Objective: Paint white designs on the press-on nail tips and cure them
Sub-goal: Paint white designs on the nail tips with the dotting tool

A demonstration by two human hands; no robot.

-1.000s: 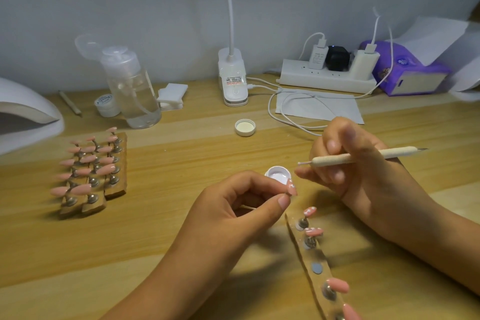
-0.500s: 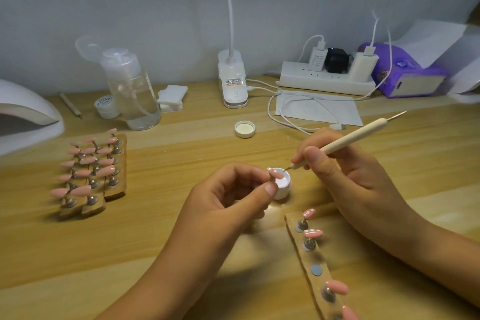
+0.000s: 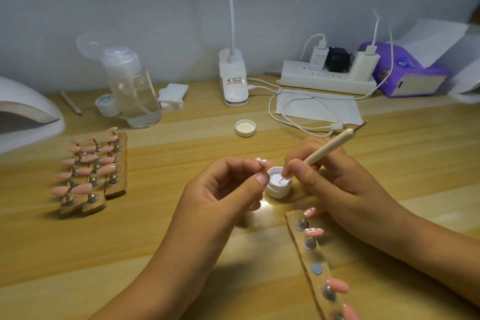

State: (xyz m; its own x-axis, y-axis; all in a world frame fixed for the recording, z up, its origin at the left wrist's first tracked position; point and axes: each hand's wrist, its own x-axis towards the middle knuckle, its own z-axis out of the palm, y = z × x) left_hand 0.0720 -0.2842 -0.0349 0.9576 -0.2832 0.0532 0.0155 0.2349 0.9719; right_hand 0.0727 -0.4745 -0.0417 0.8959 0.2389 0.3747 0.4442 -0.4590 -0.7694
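**White paint jar under the dotting tool**

Cream-coloured and thin, the dotting tool (image 3: 330,147) sits in the right hand (image 3: 335,176) in a pen-like grip, with thumb and fingers curled round its lower shaft. Its upper end slants up toward the far right. Its lower tip is down inside a small open jar (image 3: 279,186) of white paint that stands on the wooden table (image 3: 181,280).

The left hand (image 3: 223,189) has a narrow pinching grip: thumb and forefinger hold the little stand of one pink nail tip (image 3: 262,162). That tip is raised just left of the jar's rim, apart from the tool, and small white marks show on it.

Just near of the right hand, a brownish strip (image 3: 318,282) lies on the table and runs toward the near edge. It carries pink tips on metal stands, with one bare grey disc between them. The two farthest tips on it, (image 3: 310,212) and (image 3: 314,232), bear white dots.

Well to the left is a rack (image 3: 117,189) of several strips side by side, crowded with plain pink tips. Beyond it, at the left edge, stands a white curing lamp (image 3: 26,109).

Farther back, an upturned lid (image 3: 245,128) lies alone. Along the far side, from left to right, are:
- a thin stick (image 3: 71,102)
- a small white pot (image 3: 106,104)
- a clear pump bottle (image 3: 132,91)
- some white pads (image 3: 172,96)
- a desk lamp base (image 3: 233,80)
- a power strip (image 3: 327,80) with chargers plugged in
- a purple tissue pack (image 3: 405,73)

A white cable (image 3: 285,117) loops over a sheet of paper (image 3: 319,109) near the power strip.
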